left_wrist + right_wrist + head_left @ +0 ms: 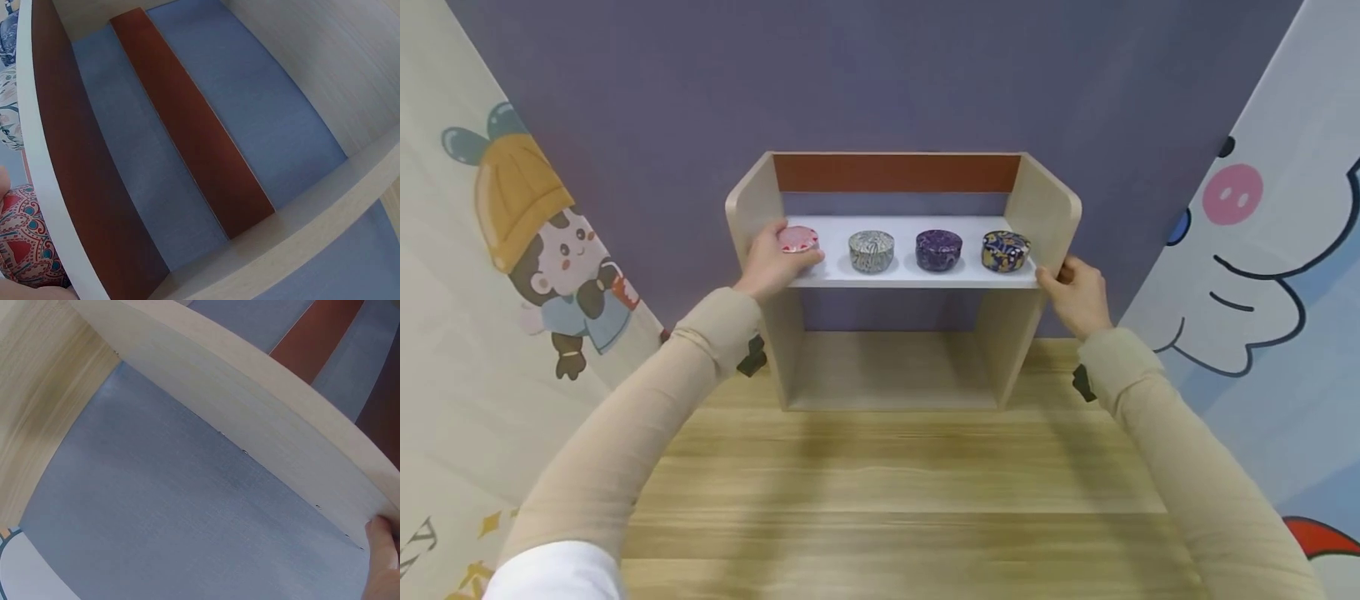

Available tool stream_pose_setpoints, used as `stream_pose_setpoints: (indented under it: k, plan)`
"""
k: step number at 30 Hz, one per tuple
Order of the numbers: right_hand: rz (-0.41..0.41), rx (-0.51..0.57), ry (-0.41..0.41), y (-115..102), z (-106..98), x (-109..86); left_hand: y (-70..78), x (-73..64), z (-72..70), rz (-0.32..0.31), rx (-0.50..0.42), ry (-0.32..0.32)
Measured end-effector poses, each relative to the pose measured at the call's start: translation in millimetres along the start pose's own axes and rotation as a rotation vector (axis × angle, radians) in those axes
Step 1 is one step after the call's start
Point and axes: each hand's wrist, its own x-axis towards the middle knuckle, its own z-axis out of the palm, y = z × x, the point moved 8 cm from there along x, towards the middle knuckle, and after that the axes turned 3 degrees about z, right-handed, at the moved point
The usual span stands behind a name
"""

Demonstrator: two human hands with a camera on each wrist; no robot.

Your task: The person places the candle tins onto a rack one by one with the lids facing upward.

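A small wooden shelf unit has a white upper board bearing a row of round patterned tins. My left hand is at the row's left end, holding the red-and-pink tin between thumb and fingers; its red, white and teal side pattern shows in the left wrist view. To the right stand a grey-white tin, a purple tin and a navy-and-yellow tin. My right hand grips the front edge of the unit's right side panel, thumb in front and fingers on the outer face.
The unit stands on a wood-grain tabletop against a blue-grey backdrop. A reddish-brown strip spans its top back. Cartoon-printed sheets hang at the left and right.
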Motion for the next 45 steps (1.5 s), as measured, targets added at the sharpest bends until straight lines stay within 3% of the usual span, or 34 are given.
stream_pose_setpoints:
  k: [23,45]
  plan:
    - [0.024,0.02,-0.023,2,4,1.5,0.2,6.9,6.2,-0.004,0.063,-0.057]
    - [0.034,0.051,-0.032,3,3,1.1,-4.6,9.4,10.3,-0.015,0.063,-0.107]
